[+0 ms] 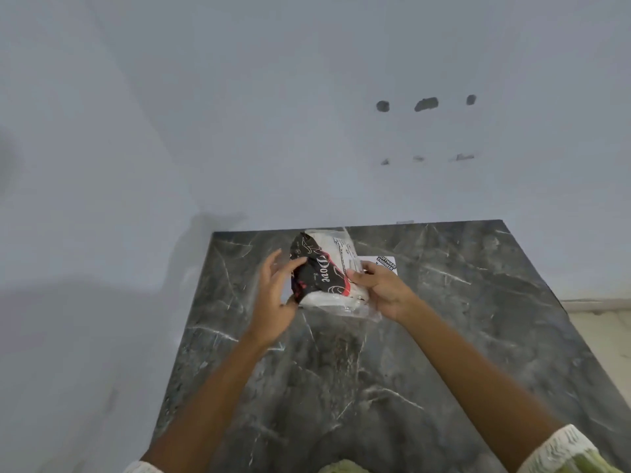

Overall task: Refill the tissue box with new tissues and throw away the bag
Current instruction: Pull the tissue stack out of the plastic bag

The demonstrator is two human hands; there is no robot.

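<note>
A plastic tissue pack (326, 271), black with white lettering on its left half and clear over white tissues on its right, is held above the far middle of a dark marble table (444, 336). My left hand (275, 295) touches the black left side with thumb and fingertips, fingers spread. My right hand (382, 290) grips the clear right side, and loose clear plastic hangs below it. Behind the pack, mostly hidden, a white box (386, 262) with black printed text lies on the table.
The table stands in a corner, with pale walls (239, 131) close behind it and to its left. The back wall has several dark holes. Tiled floor (604, 336) shows past the table's right edge.
</note>
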